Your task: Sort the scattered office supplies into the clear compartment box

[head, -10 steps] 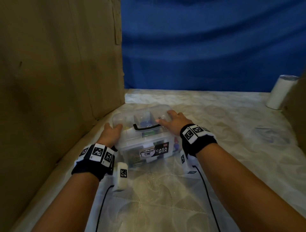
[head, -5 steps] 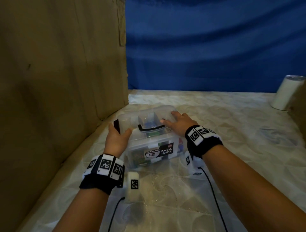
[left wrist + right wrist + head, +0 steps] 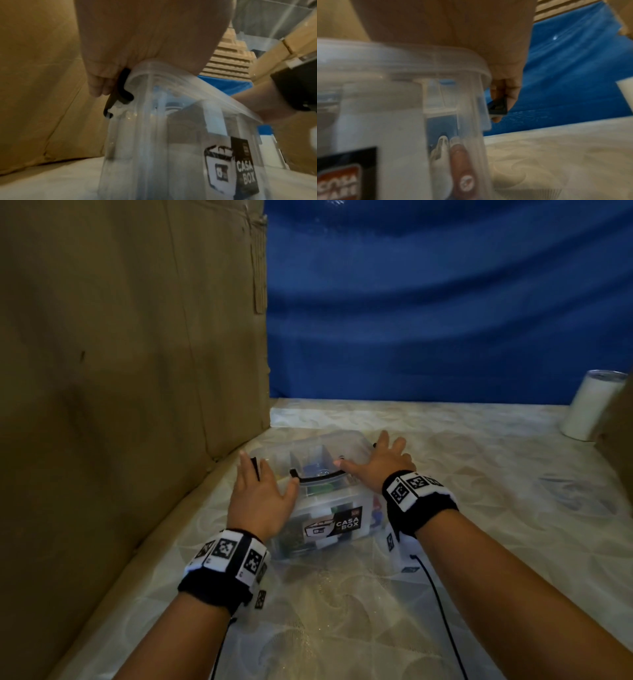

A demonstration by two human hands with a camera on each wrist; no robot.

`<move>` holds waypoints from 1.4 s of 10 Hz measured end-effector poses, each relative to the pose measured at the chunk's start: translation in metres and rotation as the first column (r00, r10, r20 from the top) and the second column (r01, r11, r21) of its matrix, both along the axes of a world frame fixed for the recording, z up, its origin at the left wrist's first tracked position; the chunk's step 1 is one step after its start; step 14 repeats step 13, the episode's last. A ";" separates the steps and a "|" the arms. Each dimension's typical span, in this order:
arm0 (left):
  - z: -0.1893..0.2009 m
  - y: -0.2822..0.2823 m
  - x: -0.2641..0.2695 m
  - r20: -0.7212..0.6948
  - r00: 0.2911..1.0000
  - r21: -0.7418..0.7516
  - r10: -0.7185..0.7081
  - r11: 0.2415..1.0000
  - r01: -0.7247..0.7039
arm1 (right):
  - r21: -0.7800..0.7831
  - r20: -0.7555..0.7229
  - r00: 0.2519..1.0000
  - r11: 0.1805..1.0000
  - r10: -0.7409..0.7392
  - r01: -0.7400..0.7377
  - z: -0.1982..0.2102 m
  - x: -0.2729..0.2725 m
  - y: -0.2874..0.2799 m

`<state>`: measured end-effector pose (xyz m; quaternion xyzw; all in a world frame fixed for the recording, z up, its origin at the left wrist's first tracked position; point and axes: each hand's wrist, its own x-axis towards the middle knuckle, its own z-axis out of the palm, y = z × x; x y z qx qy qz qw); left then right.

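We see a clear, glossy plastic compartment box [image 3: 329,508] with matt black plastic latches [image 3: 122,88], matt brown cardboard [image 3: 120,371] at nine o'clock, a smooth white cylinder [image 3: 594,405] at two o'clock, and a sheeny patterned tablecloth [image 3: 479,474].

Head view high, looking down, wrist views low, close, sharing the clear box [image 3: 325,501].

My clear compartment box [image 3: 329,508] sits upright and lidded on the table at about twelve o'clock from me, its black carry handle [image 3: 317,478] lying flat across the lid, a black side latch [image 3: 120,92] swung out at nine o'clock, a CASA BOX label [image 3: 337,527] facing six o'clock.
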<state>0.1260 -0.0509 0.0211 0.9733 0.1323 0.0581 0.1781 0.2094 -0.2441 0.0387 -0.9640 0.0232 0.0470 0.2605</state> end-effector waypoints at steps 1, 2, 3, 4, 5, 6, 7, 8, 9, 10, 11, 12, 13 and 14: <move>-0.002 0.002 -0.002 0.016 0.998 0.126 -0.056 0.991 0.054 | -0.006 -0.042 0.995 0.996 -0.094 0.094 0.001 0.002 0.000; -0.002 0.003 -0.001 0.001 0.996 0.145 -0.084 0.986 0.083 | -0.042 -0.019 0.995 0.995 -0.097 0.096 0.004 0.005 0.003; -0.003 0.002 -0.001 0.003 0.997 0.140 -0.080 0.987 0.079 | -0.007 0.009 0.999 0.999 -0.051 0.051 0.005 0.005 0.008; -0.003 0.001 -0.001 0.017 0.997 0.116 -0.071 0.991 0.069 | -0.067 0.014 0.998 0.996 -0.061 0.061 0.001 0.002 0.015; -0.003 0.000 -0.001 0.039 0.997 0.081 -0.062 0.995 0.059 | -0.146 0.024 0.995 0.985 -0.092 0.095 0.000 0.000 0.023; -0.003 -0.001 -0.002 0.059 0.996 0.059 -0.061 0.997 0.058 | -0.187 0.050 0.997 0.980 -0.063 0.071 -0.003 0.001 0.026; -0.004 -0.002 -0.002 0.081 0.995 0.062 -0.062 0.996 0.057 | -0.255 0.102 0.995 0.966 -0.001 0.027 -0.003 -0.001 0.026; -0.003 -0.002 -0.003 0.094 0.993 0.076 -0.072 0.995 0.065 | -0.263 0.086 0.996 0.965 0.013 0.010 -0.004 -0.002 0.023; -0.002 -0.002 -0.005 0.092 0.992 0.087 -0.081 0.994 0.073 | -0.211 0.107 0.994 0.977 0.013 0.010 -0.008 -0.003 0.018; -0.002 0.001 -0.003 0.075 0.995 0.052 -0.072 0.996 0.068 | -0.188 0.141 0.990 0.982 0.009 0.018 -0.008 -0.005 0.015; -0.004 0.002 -0.006 0.075 0.994 0.008 -0.082 0.997 0.081 | -0.167 0.127 0.991 0.986 0.026 -0.004 -0.010 -0.013 0.010; -0.003 0.005 -0.002 0.099 0.988 -0.023 -0.120 0.992 0.123 | -0.033 0.148 0.988 0.999 0.047 -0.043 -0.009 -0.036 0.002; -0.005 0.008 -0.013 0.111 0.974 0.047 -0.197 0.980 0.193 | 0.055 0.151 0.985 0.995 0.077 -0.087 -0.012 -0.092 -0.015; -0.005 0.008 -0.013 0.111 0.974 0.047 -0.197 0.980 0.193 | 0.055 0.151 0.985 0.995 0.077 -0.087 -0.012 -0.092 -0.015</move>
